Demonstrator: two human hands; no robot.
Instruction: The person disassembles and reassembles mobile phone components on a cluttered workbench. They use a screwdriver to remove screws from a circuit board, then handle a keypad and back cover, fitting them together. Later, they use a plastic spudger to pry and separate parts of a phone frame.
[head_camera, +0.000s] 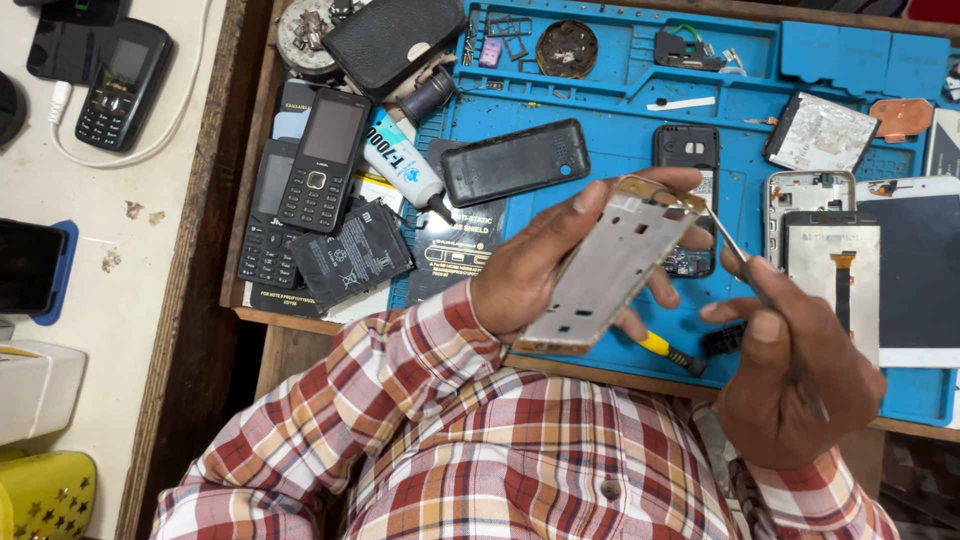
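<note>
Phone frame (607, 272): thin, light, rigid, likely fragile; best taken by its long edges. Left hand (540, 270) grip clasps it above the blue worktop mat (620, 120); right hand (795, 370) grip pinches slim tweezers (728, 240) at the frame's top corner.

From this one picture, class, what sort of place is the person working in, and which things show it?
Most likely a mobile phone repair bench. A blue repair mat holds opened phones and loose screens, keypad phones lie stacked alongside, and the left hand holds a bare phone frame.

left hand (540, 265) fingers clasped, right hand (795, 375) pinching
</note>
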